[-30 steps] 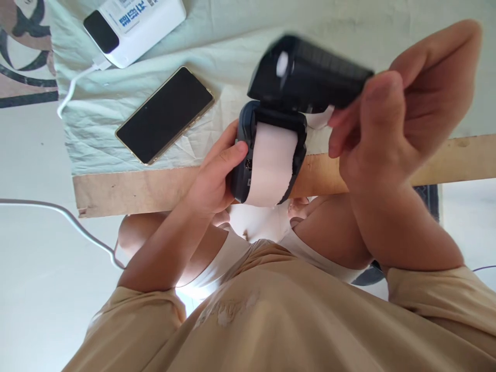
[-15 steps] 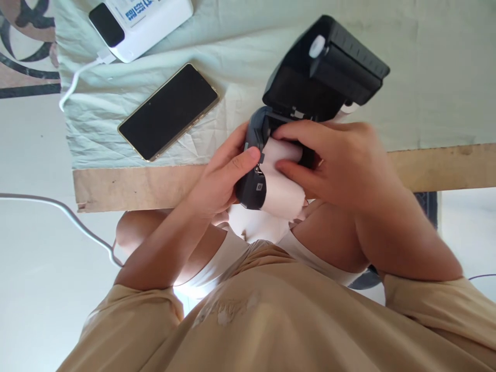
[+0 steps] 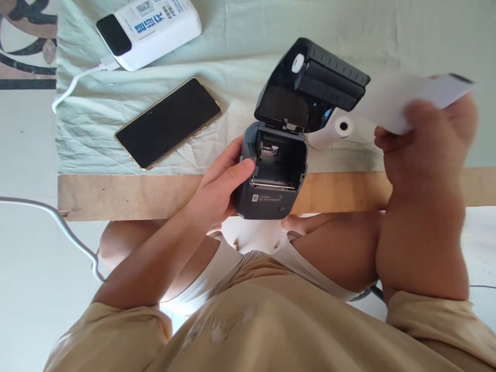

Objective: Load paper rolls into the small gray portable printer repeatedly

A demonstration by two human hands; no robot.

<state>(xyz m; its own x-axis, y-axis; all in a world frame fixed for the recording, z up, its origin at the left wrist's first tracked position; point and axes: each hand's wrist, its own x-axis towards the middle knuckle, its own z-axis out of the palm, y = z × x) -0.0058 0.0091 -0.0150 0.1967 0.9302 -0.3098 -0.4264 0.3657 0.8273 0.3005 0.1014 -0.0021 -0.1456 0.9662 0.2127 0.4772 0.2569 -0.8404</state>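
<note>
I'm mid-swap on the paper: my left hand grips the open printer at the table edge, bay empty. My right hand, at 3 o'clock, pinches a blurred white roll. Next — seating the spare roll, lying at the printer's 1 o'clock, squarely in the bay.

Matt dark plastic printer, white paper roll, glossy phone, creased cloth

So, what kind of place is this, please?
Probably a home, with a makeshift low table: a board under a wrinkled cloth, the person sitting at it bare-kneed. A phone, a charger and a small printer suggest casual work, not a factory.
</note>
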